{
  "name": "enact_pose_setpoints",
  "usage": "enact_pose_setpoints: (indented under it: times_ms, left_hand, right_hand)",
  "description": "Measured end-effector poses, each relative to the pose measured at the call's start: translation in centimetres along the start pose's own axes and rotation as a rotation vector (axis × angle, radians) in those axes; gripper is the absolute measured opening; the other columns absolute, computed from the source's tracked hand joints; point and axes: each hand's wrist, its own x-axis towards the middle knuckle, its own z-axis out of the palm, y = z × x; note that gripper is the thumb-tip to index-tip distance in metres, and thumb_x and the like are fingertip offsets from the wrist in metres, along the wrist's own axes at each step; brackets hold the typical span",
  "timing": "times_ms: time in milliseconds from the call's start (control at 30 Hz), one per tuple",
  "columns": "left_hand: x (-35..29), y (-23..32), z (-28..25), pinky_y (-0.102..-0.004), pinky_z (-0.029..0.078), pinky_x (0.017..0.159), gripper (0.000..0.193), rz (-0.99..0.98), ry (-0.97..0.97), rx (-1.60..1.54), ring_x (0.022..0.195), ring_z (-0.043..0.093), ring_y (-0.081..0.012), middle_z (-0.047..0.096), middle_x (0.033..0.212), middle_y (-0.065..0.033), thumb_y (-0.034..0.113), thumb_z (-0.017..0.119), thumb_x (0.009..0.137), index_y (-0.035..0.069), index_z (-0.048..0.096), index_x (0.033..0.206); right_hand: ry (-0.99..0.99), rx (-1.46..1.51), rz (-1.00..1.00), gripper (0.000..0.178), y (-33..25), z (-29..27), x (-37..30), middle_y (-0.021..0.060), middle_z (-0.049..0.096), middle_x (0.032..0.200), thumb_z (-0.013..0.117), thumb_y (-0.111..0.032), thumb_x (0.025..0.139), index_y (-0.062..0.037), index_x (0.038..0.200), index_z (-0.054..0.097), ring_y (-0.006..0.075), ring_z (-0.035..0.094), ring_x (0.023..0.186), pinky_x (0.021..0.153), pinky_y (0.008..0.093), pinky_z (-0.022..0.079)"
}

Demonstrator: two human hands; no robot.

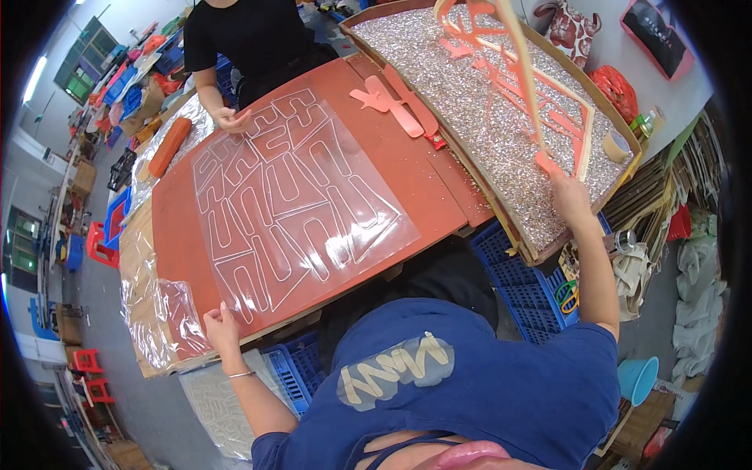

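Likely light and stiff, the pale wooden frame (pixel 526 74) suits corner holding: right grip (pixel 572 200) clamped there, left grip (pixel 222 327) pinched together.

Right of the desk (pixel 180 204), the upper picture edge cuts off the frame (pixel 528 81) and the tray (pixel 513 233); part of the frame's near end lies hidden by the right grip (pixel 570 197). Beyond the desk, the co-worker's (pixel 243 47) head is cut off. At the desk's near edge, whether the left grip (pixel 222 329) pinches anything is too small to tell.
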Motion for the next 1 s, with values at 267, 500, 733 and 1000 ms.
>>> enact_pose_setpoints:
  times_ms: [267, 500, 733, 1000]
  left_hand:
    - [-0.6, 7.9, -2.5, -0.0500, 0.035, 0.095, 0.049, 0.396, 0.229, 0.308, 0.113, 0.043, -0.0411, 0.043, 0.121, -0.0274, 0.027, 0.064, 0.082, -0.004, 0.050, 0.117]
    - [-4.5, 22.9, 1.8, -0.0426, 0.034, 0.103, 0.053, 0.839, -0.471, -0.160, 0.123, 0.041, -0.0353, 0.044, 0.128, -0.0247, 0.030, 0.064, 0.084, -0.002, 0.048, 0.124]
    - [-6.5, 43.7, -3.8, -0.0412, 0.047, 0.084, 0.090, 0.496, -1.634, -1.253, 0.107, 0.052, -0.0289, 0.034, 0.140, -0.0153, 0.065, 0.042, 0.087, 0.000, 0.017, 0.145]
    - [-4.7, 51.8, -13.3, -0.0397, 0.055, 0.079, 0.036, 0.619, -1.563, -1.412, 0.094, 0.060, -0.0333, 0.052, 0.110, -0.0242, 0.008, 0.054, 0.084, -0.009, 0.045, 0.114]
  right_hand:
    - [0.544, -0.021, 0.227, 0.019, 12.8, -12.5, 6.8, 0.0183, 0.063, 0.081, 0.049, -0.023, 0.090, -0.0074, 0.094, 0.059, 0.0397, 0.061, 0.077, 0.068, 0.0484, 0.047]
    - [0.594, -0.361, 0.100, 0.019, 11.2, -24.7, 14.1, 0.0195, 0.063, 0.086, 0.052, -0.023, 0.088, -0.0046, 0.091, 0.058, 0.0389, 0.060, 0.087, 0.070, 0.0495, 0.047]
    - [0.514, -0.665, -0.253, 0.009, -7.4, -31.9, 10.2, 0.0133, 0.066, 0.075, 0.066, -0.012, 0.072, -0.0071, 0.080, 0.067, 0.0216, 0.065, 0.060, 0.050, 0.0369, 0.050]
    - [0.308, 0.555, -0.803, 0.042, -19.2, -32.2, 6.1, 0.0142, 0.067, 0.096, 0.053, -0.022, 0.088, -0.0048, 0.126, 0.049, 0.0230, 0.065, 0.084, 0.076, 0.0346, 0.051]
